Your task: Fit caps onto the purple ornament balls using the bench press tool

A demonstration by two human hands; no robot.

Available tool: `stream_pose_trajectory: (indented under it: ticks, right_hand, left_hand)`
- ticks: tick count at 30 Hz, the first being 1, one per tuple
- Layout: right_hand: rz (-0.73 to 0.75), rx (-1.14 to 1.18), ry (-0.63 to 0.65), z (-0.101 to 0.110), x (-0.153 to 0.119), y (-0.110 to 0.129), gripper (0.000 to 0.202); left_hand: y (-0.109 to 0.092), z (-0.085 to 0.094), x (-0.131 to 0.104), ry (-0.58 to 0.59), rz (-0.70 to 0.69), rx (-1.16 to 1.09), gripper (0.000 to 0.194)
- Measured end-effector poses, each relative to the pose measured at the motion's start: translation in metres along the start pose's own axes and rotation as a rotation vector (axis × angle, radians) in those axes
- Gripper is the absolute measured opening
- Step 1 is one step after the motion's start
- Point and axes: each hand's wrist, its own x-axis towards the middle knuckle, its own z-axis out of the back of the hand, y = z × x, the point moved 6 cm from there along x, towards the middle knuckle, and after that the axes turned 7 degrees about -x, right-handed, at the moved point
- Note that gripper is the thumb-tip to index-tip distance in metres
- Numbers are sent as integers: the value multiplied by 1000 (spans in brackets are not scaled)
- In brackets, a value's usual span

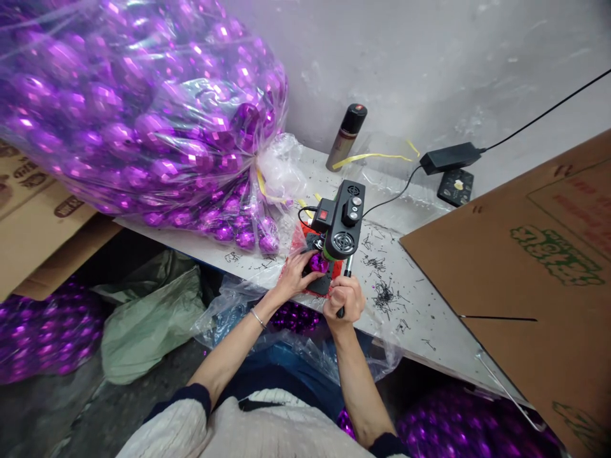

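Observation:
On the table stands a small black drill press (344,219) with a red switch and a side lever (348,266). Under its head a shiny purple ball (318,263) rests on the black base (319,284), which lies on a red sheet (299,239). My left hand (296,273) grips the ball from the left, fingers on its far side and thumb on its near side. With my right hand (344,299) I have hold of the lever's black handle, fist closed around it. The press head hides the spot where its tip meets the ball.
A huge clear bag of purple balls (167,127) fills the left. Behind stand a spray can (347,137) and a black power adapter (451,158) with its cord. Dark shavings (383,292) litter the table (415,324). A cardboard box (529,254) borders the right.

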Motion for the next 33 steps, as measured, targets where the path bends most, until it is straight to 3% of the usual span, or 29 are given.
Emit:
stream_pose_trajectory:
  ticks: [9, 14, 21, 24, 26, 30, 33]
  right_hand:
    - [6, 1, -6, -1, -6, -5, 24]
    - [95, -17, 28, -5, -7, -1, 24]
    - [-140, 29, 25, 8, 34, 9, 26]
    - [-190, 55, 24, 13, 47, 12, 27]
    - [-177, 52, 44, 13, 46, 13, 25]
    - [-135, 28, 72, 9, 33, 12, 24]
    - [-112, 22, 41, 8, 25, 10, 24]
  left_hand:
    - [2, -1, 0, 0, 25, -6, 56]
    - [3, -1, 0, -24, 4, -35, 55]
    - [-3, 6, 1, -73, -54, -53, 58]
    - [-16, 15, -28, -157, -137, -33, 64]
    - [-27, 12, -60, -120, -228, 19, 70]
    - [-23, -17, -124, 46, -350, 193, 68]
    - [-4, -40, -145, 50, -373, 366, 49]
